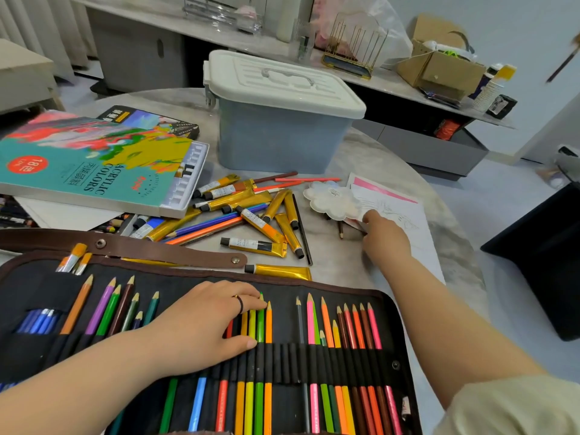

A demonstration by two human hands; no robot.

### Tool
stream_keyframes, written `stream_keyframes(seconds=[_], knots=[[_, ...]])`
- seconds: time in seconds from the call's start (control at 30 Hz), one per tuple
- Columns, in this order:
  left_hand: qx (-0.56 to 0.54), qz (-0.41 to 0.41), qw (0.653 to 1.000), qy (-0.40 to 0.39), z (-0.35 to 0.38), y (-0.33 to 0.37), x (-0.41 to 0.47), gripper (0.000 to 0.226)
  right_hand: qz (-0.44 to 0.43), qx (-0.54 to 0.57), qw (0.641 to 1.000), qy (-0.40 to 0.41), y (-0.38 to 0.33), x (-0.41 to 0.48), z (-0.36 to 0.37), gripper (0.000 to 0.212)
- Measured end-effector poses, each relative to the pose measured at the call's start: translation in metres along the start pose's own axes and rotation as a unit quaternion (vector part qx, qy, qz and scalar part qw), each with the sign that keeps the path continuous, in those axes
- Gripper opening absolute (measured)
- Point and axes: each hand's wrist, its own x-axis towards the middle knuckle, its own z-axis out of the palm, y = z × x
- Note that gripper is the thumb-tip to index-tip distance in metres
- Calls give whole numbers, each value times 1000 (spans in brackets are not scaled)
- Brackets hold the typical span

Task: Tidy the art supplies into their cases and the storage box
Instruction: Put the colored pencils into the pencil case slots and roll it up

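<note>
A black fabric pencil case (pixel 361 312) with brown trim lies unrolled along the near edge of the surface. Its elastic loops hold rows of coloured pencils (pixel 345 328), points up, with several loops between them vacant. A pocket at its left end holds two orange-tipped brushes (pixel 73 262) and some blue sticks that are hard to make out.

The left hand (pixel 213 315) lies flat on the pencils with its fingers straight and slightly spread, covering a few of them.

The storage box (pixel 282 133), frosted blue plastic with a ribbed white lid clipped on, stands toward the far edge. Its contents cannot be seen.

At the left edge, a flat cardboard paint box (pixel 94 171) has its white slotted tray partly slid out. Shiny gold paint tubes (pixel 260 221) and loose pencils (pixel 213 224) lie scattered between it and the case.

Toward the right edge, the right hand (pixel 383 233) reaches to a flower-shaped white palette (pixel 332 199) lying on a sheet of paper (pixel 405 221) with a line drawing. Its fingers are hidden under the hand, so its grip cannot be told.
</note>
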Motion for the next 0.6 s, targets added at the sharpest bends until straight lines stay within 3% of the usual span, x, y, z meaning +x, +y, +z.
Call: stream_keyframes(seconds=[0.17, 0.27, 0.4, 0.53, 0.6], knots=[[4, 6, 1000, 1, 1, -1, 1, 52, -4, -82, 996, -33, 16, 0, 2, 33], [13, 10, 1000, -1, 3, -2, 2, 51, -18, -38, 999, 9, 10, 4, 1, 36], [12, 10, 1000, -1, 4, -3, 3, 50, -114, 35, 990, 76, -17, 12, 0, 52], [-6, 5, 1000, -8, 4, -6, 4, 52, -150, -9, 988, 19, -44, 29, 7, 67], [1, 12, 1000, -3, 3, -7, 5, 65, -136, -7, 991, 18, -52, 38, 12, 54]])
